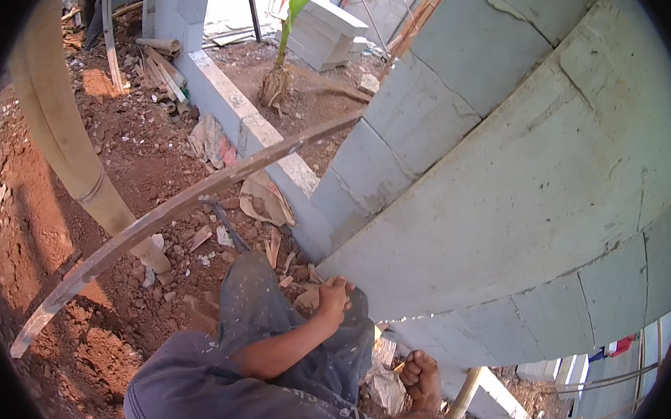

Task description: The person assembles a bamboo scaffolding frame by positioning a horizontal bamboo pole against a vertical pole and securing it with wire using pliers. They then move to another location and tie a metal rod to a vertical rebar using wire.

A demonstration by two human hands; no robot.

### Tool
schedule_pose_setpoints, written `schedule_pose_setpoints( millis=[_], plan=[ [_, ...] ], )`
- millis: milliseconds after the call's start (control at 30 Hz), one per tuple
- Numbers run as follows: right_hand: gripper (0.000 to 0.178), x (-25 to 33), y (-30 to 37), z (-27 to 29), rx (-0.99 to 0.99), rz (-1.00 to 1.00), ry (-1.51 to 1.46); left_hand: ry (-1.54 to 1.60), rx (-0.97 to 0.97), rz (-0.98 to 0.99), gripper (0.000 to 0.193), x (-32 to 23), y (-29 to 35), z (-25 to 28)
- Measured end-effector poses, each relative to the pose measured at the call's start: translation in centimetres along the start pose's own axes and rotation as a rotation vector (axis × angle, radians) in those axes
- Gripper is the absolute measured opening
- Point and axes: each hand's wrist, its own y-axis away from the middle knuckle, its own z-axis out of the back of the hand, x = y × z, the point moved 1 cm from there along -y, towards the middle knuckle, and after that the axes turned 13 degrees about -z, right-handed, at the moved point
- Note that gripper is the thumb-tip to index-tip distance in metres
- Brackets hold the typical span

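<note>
My left hand (335, 297) is closed and rests at my bent knee, close to the lower corner of a large grey wall panel (507, 166). Whatever its fingers hold, if anything, is hidden. Farther right and nearer to me, my right hand (420, 374) is raised with its fingers curled into a fist below the panel's lower edge. Nothing sticks out of that fist, and its inside does not show. Dark, paint-specked trousers (249, 296) cover my legs. Beside the right hand lies a crumpled pale sheet (386, 389).
A long wooden strip (190, 194) slants across in front of me, crossing a thick bamboo pole (95, 187). Rubble and red soil (105, 334) lie at left. Beyond a low block wall (241, 115) stand a young plant (281, 60) and stacked grey blocks (323, 32).
</note>
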Motion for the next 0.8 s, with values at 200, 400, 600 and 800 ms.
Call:
schedule_pose_setpoints(
  millis=[200, 400, 600, 800],
  plan=[
    [0.018, -1.2, -2.9, -0.3, -0.277, 0.053, -0.180, 0.192, 0.153, -0.094, 0.009, -1.2, -0.3, 1.1],
    [0.008, -3.3, -4.5, -1.0, -0.265, -0.003, -0.704, 0.185, 0.175, -0.074, 0.018, 0.4, 2.4, 3.2],
    [0.009, -5.4, -5.3, 0.2, -0.256, -0.194, -0.743, 0.091, 0.114, -0.308, 0.016, 0.6, 4.9, 2.1],
    [0.017, -6.0, -3.6, 0.0, -0.320, -0.147, -0.361, -0.559, 0.695, -1.040, 0.026, -3.2, 4.0, 0.2]
  ],
)
